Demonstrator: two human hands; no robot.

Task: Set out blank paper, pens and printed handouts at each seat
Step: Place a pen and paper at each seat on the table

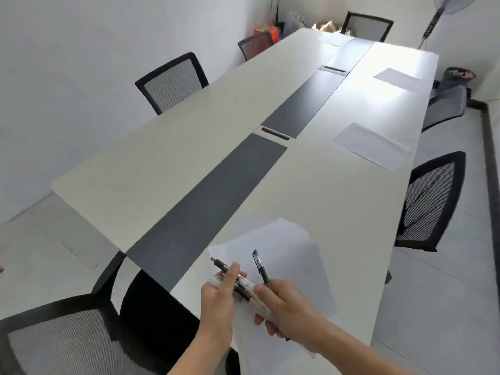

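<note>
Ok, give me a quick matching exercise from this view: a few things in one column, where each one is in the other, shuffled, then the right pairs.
Things:
1. single black pen
2. bundle of pens
3. sheet of paper
4. floor fan

Places:
A. far right corner of the room
B. in the left hand
C. flat on the table, by the right-side chair
D. in the right hand, tip pointing up

Pairs: 1-D, 2-B, 3-C, 4-A
</note>
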